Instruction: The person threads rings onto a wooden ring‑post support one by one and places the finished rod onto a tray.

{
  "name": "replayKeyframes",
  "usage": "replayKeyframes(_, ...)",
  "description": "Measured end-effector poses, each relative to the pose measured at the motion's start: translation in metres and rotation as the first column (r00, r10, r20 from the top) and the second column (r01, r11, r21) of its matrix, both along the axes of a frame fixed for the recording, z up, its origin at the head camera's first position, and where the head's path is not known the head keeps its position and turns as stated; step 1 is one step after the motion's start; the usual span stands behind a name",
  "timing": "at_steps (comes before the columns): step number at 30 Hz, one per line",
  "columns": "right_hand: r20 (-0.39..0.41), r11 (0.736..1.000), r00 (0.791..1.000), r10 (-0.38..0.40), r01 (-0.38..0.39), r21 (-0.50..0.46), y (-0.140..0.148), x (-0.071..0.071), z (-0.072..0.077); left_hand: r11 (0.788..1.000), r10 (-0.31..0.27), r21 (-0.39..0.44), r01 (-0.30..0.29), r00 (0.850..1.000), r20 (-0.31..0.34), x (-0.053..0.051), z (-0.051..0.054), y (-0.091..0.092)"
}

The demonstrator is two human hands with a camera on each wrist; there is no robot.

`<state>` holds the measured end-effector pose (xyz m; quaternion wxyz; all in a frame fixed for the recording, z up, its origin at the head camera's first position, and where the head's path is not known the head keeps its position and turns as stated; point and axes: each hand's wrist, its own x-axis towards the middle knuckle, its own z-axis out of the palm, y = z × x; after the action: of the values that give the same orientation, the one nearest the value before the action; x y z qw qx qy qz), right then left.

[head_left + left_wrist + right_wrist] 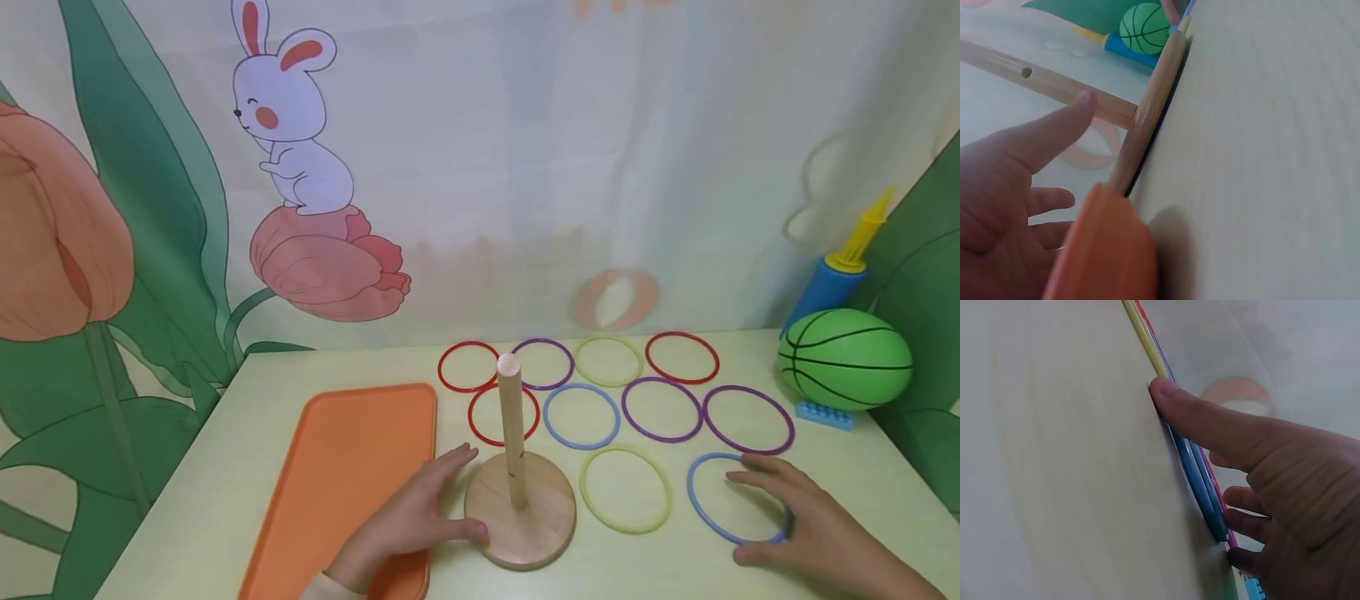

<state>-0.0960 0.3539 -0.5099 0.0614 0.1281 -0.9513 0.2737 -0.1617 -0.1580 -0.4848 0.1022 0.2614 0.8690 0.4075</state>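
Note:
A wooden ring-toss stand (542, 533), with a round base and an upright peg (514, 433), stands near the table's front. My left hand (408, 515) is at the left of the base, fingers spread, its thumb at the base's edge; contact is unclear. Over the right part of a blue ring (689, 490) lying at the right is my right hand (813, 518), thumb and fingers apart. In the right wrist view the thumb (1191, 412) lies along the ring's near edge, and the fingers are loosely extended. A yellow-green ring (582, 492) lies between stand and blue ring.
Several rings, such as a red ring (470, 417) and a purple ring (624, 408), lie in rows behind the stand. An orange tray (360, 450) is at the left. At the back right are a green ball (845, 358) on a blue toy brick (825, 415) and a pump (825, 287).

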Motion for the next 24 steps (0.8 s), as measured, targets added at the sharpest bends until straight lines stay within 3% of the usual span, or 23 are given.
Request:
replayKeyframes(3,0.012,1.000,1.000,0.001,0.000,-0.024,-0.001,-0.002,-0.001,1.000,-0.020,-0.016,0.020,1.000,0.007,-0.002,-0.003,-0.002)
replayKeyframes(8,0.057,0.999,0.998,-0.012,0.014,-0.031,-0.001,-0.003,0.000,0.991,-0.070,-0.115,0.067,0.997,-0.026,-0.005,-0.006,-0.001)
replayKeyframes(16,-0.020,0.998,1.000,0.019,-0.020,-0.062,-0.001,-0.006,-0.003,0.985,-0.084,-0.154,0.075,0.995,-0.048,-0.009,-0.006,-0.002)
replayKeyframes(24,0.124,0.999,0.992,-0.022,0.019,0.026,0.000,-0.004,0.003,0.984,-0.089,-0.162,0.078,0.994,-0.062,-0.006,-0.011,-0.001)
